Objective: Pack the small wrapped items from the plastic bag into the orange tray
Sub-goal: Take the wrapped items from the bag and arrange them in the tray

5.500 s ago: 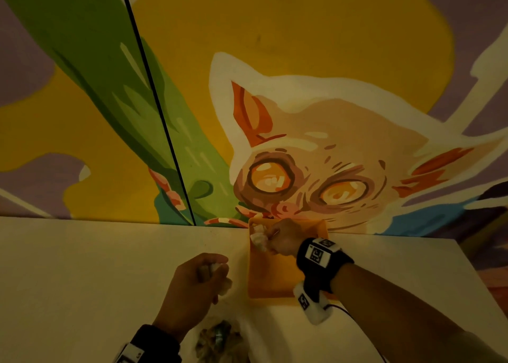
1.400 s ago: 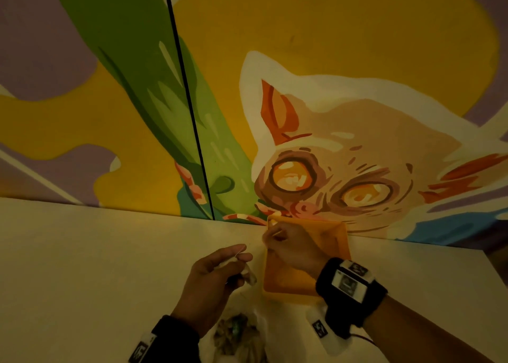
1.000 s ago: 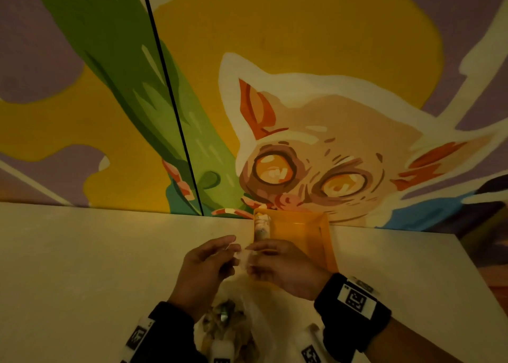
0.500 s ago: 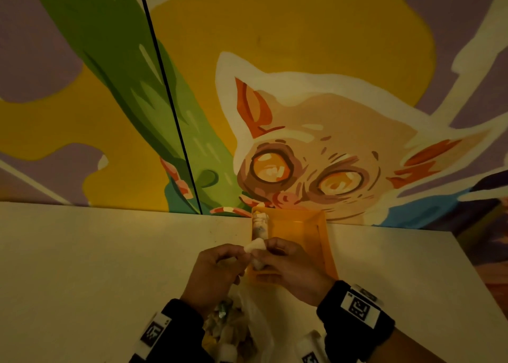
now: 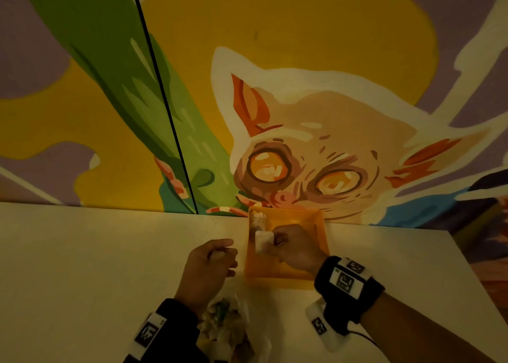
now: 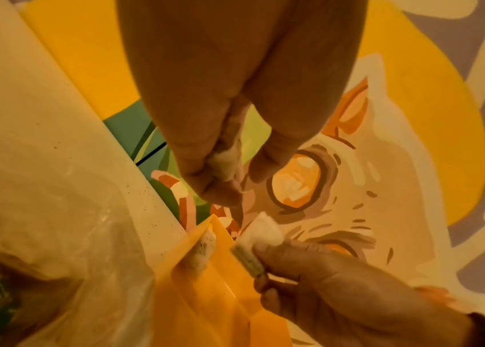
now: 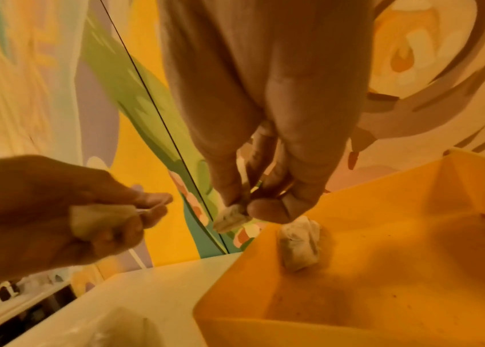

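Hands are busy over a pale table (image 5: 82,266) in the head view. The right hand (image 5: 295,248) is over the orange tray (image 5: 320,226), with its fingers curled round a small white wrapped item (image 5: 263,240) near the tray's left wall. One packed item (image 5: 257,220) already lies in the far left corner, just past the one being held. The left hand (image 5: 210,263) waits just left of the tray with its fingers curled round another white item (image 5: 218,253). The plastic bag (image 5: 228,327) sits near the table's front edge, below the left hand, with more wrapped things inside. From the left wrist view, the left thumb and fingers pinch a soft white lump (image 6: 224,164), and the right hand (image 6: 324,288) holds its own piece (image 6: 260,232) above the tray's edge (image 6: 194,239), right by the packed one (image 6: 204,248). From the right wrist view, the right fingertips (image 7: 268,211) pinch a crumpled wrapper (image 7: 231,218) just above the tray's corner, close to the packed item (image 7: 299,244), and the left hand (image 7: 57,211) grips its item (image 7: 98,217) off to the side. I think the step now is setting the second item down beside the first. Next the right fingers should lower it, let go, then take the one the left hand holds.
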`<state>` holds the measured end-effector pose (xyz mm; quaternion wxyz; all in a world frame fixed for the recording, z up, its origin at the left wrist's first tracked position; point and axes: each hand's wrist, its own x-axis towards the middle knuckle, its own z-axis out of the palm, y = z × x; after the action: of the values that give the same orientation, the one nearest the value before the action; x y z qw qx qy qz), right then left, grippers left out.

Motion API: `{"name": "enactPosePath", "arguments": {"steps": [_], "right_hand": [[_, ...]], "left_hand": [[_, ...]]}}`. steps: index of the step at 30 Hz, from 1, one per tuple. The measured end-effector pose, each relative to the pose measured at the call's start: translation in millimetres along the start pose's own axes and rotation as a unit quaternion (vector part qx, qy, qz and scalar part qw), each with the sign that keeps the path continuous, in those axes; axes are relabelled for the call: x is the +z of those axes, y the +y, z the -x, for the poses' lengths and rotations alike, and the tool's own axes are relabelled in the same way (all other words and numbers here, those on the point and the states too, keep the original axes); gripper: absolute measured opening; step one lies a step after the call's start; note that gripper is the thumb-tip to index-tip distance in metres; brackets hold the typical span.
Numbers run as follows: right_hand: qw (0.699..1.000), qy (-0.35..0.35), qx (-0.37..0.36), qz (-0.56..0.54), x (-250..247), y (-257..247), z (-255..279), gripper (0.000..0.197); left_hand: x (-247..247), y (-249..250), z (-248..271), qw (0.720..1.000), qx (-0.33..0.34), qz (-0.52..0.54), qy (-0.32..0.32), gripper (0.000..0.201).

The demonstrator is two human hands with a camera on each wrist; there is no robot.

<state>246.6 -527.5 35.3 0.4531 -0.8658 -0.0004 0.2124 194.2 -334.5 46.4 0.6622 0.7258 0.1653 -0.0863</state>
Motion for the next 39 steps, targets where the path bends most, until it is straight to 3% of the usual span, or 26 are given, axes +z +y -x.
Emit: {"name": "enactPosePath", "arguments": {"steps": [2, 4, 6, 9, 12, 15, 18, 24, 30, 34, 39], "right_hand": [[0.999, 0.007, 0.026, 0.035, -1.6, 5.2, -17.6, 0.016], [0.996, -0.005, 0.051, 0.066, -1.6, 6.7, -32.5, 0.005], [0.993, -0.02, 0.076, 0.09, -0.8, 8.6, -46.4, 0.019], [0.989, -0.035, 0.093, 0.107, 2.7, 8.7, -63.5, 0.027], [0.987, -0.033, 0.095, 0.124, 9.6, 9.9, -79.9, 0.02], [0.983, -0.043, 0.102, 0.144, 16.1, 10.7, -89.6, 0.025], [0.977, -0.055, 0.11, 0.171, 21.0, 13.0, -95.9, 0.013], [0.98, -0.034, 0.107, 0.165, 19.6, 5.3, -92.7, 0.01], [0.987, 0.03, 0.086, 0.135, 15.6, 4.7, -77.4, 0.008], [0.99, 0.044, 0.068, 0.112, 11.1, 5.3, -62.5, 0.029], [0.995, 0.078, 0.026, 0.053, 9.2, 1.9, -38.7, 0.018]], "left_hand": [[-4.2, -0.6, -0.2, 1.0, -0.01, 0.023, 0.002, 0.02], [-8.8, -1.9, -0.9, 0.999, -0.015, 0.036, 0.001, 0.021], [-12.6, -3.6, -1.9, 0.999, -0.019, 0.046, 0.001, 0.021], [-18.1, -5.6, -3.6, 0.998, -0.027, 0.057, 0.002, 0.02], [-24.9, -8.7, -3.7, 0.998, -0.031, 0.062, 0.002, 0.02], [-30.0, -11.1, -2.4, 0.997, -0.04, 0.069, -0.004, 0.021], [-33.1, -13.0, -2.6, 0.997, -0.044, 0.068, -0.004, 0.021], [-31.5, -11.1, -3.5, 0.997, -0.038, 0.066, -0.004, 0.021], [-27.7, -10.3, 1.9, 0.997, -0.024, 0.071, -0.022, 0.026], [-24.1, -8.8, 6.1, 0.995, -0.028, 0.082, -0.041, 0.032], [-21.2, -4.3, 11.5, 0.992, -0.044, 0.097, -0.067, 0.043]]}}
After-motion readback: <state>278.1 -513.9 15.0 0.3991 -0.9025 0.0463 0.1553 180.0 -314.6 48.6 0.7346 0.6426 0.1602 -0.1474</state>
